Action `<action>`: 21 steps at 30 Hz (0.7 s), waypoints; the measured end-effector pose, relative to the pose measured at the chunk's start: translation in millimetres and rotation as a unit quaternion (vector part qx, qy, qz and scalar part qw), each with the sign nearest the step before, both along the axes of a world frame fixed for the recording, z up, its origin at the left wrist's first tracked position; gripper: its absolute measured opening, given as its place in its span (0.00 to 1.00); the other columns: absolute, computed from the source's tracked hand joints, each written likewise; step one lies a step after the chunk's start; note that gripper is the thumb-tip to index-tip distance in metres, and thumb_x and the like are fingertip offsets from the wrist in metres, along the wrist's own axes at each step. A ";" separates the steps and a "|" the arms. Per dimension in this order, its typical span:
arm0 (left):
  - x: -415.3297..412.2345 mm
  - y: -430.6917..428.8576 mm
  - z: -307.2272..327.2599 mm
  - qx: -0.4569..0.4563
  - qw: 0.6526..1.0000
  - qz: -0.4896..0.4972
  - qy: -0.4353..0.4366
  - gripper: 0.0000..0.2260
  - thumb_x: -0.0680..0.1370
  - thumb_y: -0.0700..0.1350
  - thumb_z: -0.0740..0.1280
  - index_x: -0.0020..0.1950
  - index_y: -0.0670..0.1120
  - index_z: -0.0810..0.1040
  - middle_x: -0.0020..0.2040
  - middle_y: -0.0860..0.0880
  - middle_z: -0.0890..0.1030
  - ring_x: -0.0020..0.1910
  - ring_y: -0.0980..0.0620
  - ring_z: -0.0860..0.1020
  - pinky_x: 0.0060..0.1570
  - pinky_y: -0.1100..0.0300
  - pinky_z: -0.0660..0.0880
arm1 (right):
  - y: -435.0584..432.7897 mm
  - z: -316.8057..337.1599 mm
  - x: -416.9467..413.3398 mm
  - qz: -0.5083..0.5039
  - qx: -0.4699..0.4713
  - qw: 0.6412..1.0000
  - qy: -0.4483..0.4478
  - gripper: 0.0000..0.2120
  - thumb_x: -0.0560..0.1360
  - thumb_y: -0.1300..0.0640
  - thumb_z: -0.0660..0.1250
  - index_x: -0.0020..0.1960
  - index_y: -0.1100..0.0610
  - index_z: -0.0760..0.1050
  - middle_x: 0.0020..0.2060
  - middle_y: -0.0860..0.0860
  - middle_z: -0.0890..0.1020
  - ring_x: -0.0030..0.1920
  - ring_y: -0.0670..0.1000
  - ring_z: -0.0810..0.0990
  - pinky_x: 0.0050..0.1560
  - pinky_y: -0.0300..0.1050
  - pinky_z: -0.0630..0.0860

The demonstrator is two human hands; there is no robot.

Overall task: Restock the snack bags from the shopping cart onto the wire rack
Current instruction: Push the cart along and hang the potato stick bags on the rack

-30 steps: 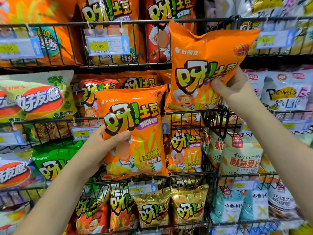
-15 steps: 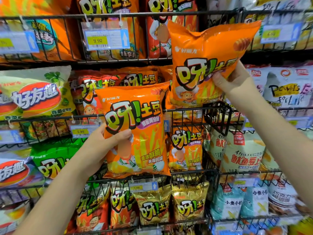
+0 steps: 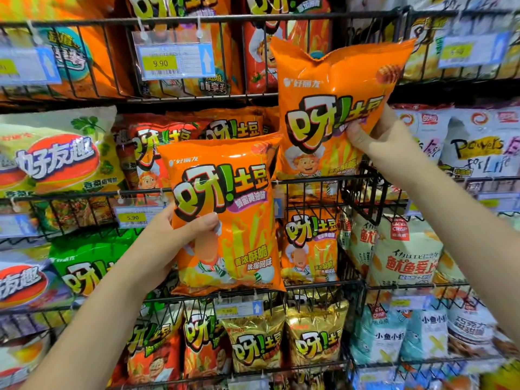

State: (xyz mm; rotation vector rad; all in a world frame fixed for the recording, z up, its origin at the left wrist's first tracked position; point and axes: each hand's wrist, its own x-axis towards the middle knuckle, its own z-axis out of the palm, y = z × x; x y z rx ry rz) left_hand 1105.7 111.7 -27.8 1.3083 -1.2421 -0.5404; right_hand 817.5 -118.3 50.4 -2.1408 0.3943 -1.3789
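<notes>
Two orange snack bags with green-yellow lettering are held up in front of the black wire rack (image 3: 309, 182). My left hand (image 3: 168, 237) grips the lower bag (image 3: 239, 192) by its left side, thumb on the front. That bag hangs in front of the middle basket. My right hand (image 3: 377, 142) grips the upper bag (image 3: 332, 88) by its right edge. The upper bag's bottom dips behind the top wire of the middle basket, in front of other orange bags. The shopping cart is out of view.
The rack's baskets are packed with bags: red and orange ones on top, green and yellow ones (image 3: 56, 153) at left, white and pale blue ones (image 3: 405, 254) at right, gold ones (image 3: 284, 339) below. Price tags (image 3: 174, 59) hang on the front wires.
My right hand has lowered its bag slightly, so its bottom sits deeper behind the basket's top wire. The left hand and its bag have held their place.
</notes>
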 end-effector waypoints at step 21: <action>-14.8 3.8 5.2 -0.006 1.000 0.001 0.007 0.38 0.53 0.74 0.79 0.49 0.48 0.80 0.41 0.53 0.85 0.37 0.58 0.81 0.30 0.67 0.73 | -24.8 2.4 -14.2 -0.066 0.043 0.978 0.194 0.26 0.78 0.38 0.62 0.75 0.39 0.63 0.64 0.35 0.77 0.63 0.37 0.76 0.62 0.37 0.72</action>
